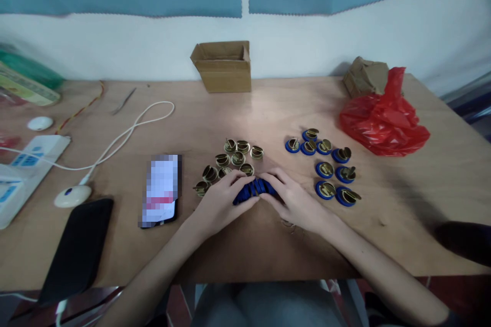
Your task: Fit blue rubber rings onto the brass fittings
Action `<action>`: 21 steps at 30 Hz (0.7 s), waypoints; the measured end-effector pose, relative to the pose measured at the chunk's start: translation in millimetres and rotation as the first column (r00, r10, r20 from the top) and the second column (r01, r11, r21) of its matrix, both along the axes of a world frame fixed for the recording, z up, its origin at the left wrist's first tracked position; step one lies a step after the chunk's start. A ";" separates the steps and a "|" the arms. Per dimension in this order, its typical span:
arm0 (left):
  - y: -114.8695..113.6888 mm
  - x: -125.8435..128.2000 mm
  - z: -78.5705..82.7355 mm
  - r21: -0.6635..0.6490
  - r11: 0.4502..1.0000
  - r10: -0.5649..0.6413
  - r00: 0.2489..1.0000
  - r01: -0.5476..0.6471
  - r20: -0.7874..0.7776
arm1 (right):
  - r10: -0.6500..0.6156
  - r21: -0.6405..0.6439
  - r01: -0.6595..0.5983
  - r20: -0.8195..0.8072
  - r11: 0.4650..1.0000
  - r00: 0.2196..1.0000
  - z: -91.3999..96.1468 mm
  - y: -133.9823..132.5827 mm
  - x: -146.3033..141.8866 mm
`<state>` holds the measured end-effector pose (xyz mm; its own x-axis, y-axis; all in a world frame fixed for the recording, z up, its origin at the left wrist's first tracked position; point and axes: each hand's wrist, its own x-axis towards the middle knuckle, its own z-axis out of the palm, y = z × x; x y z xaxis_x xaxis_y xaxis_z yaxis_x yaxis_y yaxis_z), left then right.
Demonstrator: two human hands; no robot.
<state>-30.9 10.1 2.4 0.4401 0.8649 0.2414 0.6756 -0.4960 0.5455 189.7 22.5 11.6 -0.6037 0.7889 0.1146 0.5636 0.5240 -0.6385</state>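
Observation:
A row of dark blue rings (254, 188), pressed side by side, lies between my two hands near the middle of the table. My left hand (226, 194) grips its left end with thumb and fingers. At the right end, my right hand (286, 193) closes on the same row. Just beyond my left hand sit several round brass-coloured metal pieces with raised clips (238, 158). To the right of my right hand are several like pieces set in blue rings (326, 169). Something thin and metallic (287, 223) shows partly under my right hand.
An open cardboard box (228, 75) stands at the back wall. A red plastic bag (383, 122) and brown paper packet (366, 76) are at back right. Leftward lie a lit phone (161, 189), a dark phone (79, 248), a white cable (128, 133) and a power strip (34, 173).

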 end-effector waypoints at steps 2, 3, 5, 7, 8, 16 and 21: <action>0.1 -0.1 -0.8 -0.003 1.000 -0.019 1.000 0.019 0.020 | 0.015 -0.001 -0.015 0.002 1.000 1.000 0.2 0.7 0.7; 0.4 -0.3 -1.5 -0.003 0.999 -0.032 0.999 0.032 0.032 | 0.022 -0.005 -0.022 -0.001 1.000 1.000 0.3 1.2 1.0; 1.6 -0.8 -3.2 0.005 0.999 -0.055 0.997 0.054 0.054 | 0.034 -0.021 -0.034 -0.011 0.999 0.999 0.7 2.3 1.6; 3.1 -1.1 -5.4 0.018 0.998 -0.065 0.995 0.064 0.070 | 0.039 -0.029 -0.040 -0.022 0.999 0.999 0.4 3.4 1.9; 3.9 -1.1 -6.6 0.024 0.998 -0.068 0.995 0.066 0.076 | 0.040 -0.024 -0.040 -0.026 0.999 0.999 -0.2 4.0 2.1; 6.4 -1.2 -11.8 0.063 0.997 -0.048 0.997 0.043 0.067 | 0.008 0.063 -0.005 -0.038 0.998 0.999 -10.7 7.0 3.7; 5.3 -5.9 -13.4 0.102 0.993 -0.057 0.998 0.054 0.026 | -0.019 0.029 0.021 -0.063 0.999 0.998 -9.5 5.5 0.6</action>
<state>-36.8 15.5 -11.0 0.4785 0.8095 0.3401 0.6301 -0.5863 0.5091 190.3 28.1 2.0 -0.5787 0.7966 0.1748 0.5339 0.5320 -0.6572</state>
